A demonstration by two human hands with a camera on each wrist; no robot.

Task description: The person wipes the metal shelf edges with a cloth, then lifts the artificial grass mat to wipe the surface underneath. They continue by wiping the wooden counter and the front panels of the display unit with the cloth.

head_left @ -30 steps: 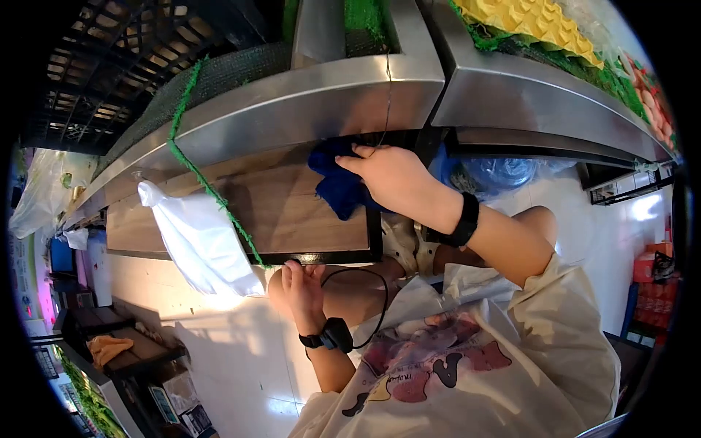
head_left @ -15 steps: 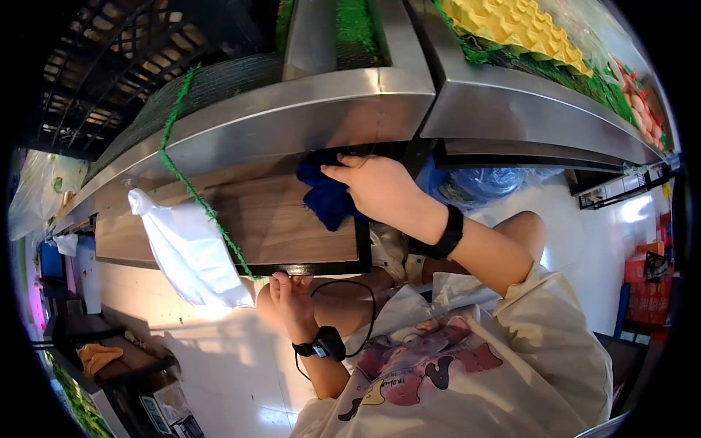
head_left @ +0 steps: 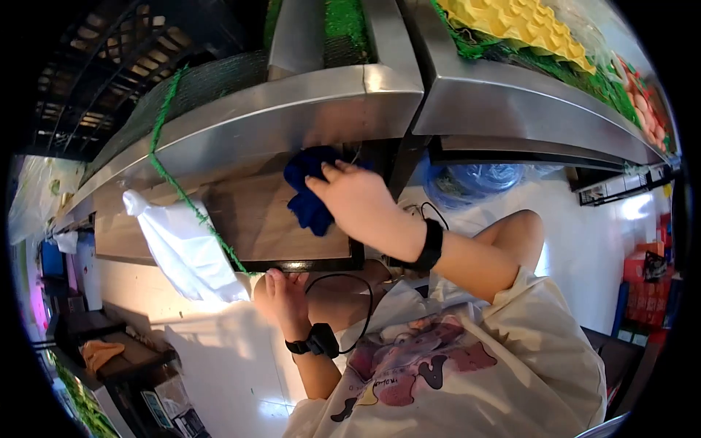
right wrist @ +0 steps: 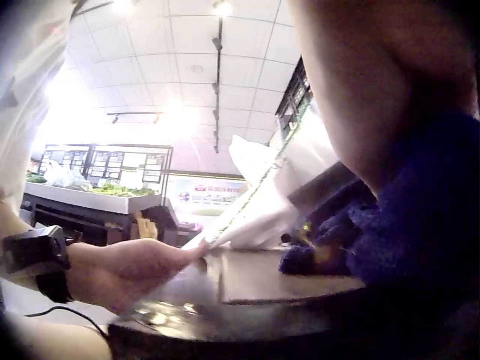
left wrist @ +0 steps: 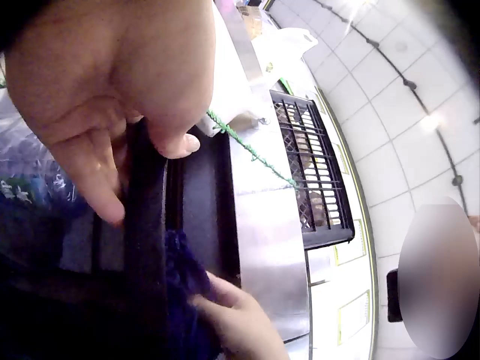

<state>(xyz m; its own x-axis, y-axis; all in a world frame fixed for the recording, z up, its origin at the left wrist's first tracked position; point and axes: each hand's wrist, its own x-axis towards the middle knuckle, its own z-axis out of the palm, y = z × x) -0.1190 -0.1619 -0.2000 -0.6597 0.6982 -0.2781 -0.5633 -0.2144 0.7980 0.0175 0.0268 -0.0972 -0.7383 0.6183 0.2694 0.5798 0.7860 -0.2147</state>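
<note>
My right hand (head_left: 369,204) holds a bunched dark blue cloth (head_left: 312,212) against the wood-look shelf (head_left: 252,219) beneath a steel counter. The cloth lies near the shelf's right end, partly hidden under the palm; in the left wrist view, thumb and fingers pinch the blue cloth (left wrist: 184,262). At the shelf's black front edge (head_left: 307,266), my left hand (head_left: 285,296) grips the rim. The left wrist view has that left hand (left wrist: 127,90) with thumb and fingers on opposite sides of the edge.
A white plastic bag (head_left: 182,248) and a green twine (head_left: 166,175) hang over the shelf's left part. Above runs the steel counter front (head_left: 292,102), with a black crate (head_left: 95,80) on it. Blue-tinted plastic (head_left: 475,186) lies under the neighbouring counter, which bears a yellow egg tray (head_left: 518,29).
The right hand and the blue cloth have shifted a little to the left along the shelf. The left hand keeps its place on the edge, while the head view itself has shifted slightly.
</note>
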